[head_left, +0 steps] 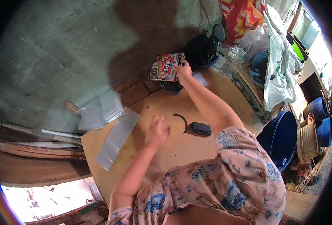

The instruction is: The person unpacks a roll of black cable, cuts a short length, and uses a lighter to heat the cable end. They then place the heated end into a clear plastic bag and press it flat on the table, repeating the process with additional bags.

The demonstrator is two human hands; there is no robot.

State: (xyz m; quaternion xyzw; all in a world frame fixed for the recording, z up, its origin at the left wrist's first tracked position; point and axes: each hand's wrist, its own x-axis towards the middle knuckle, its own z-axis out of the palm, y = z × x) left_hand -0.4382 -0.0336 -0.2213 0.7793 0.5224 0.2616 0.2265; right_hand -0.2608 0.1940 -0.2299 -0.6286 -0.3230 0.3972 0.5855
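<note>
So the right arm [213, 105] was stretched way out to the far side, right hand [184, 72] pinched in a grip, and the left forearm [134, 174] angled in from the near left, left hand [157, 133] kinda blurry with the fingers [161, 120] loosely apart

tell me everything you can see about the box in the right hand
The box is flat, apparently cardboard, printed black and grey with a red starburst, pale lettering and a spiral. It sits slightly tilted, near the table's far side. The right hand grips its right edge. Its contents can't be seen.
</note>
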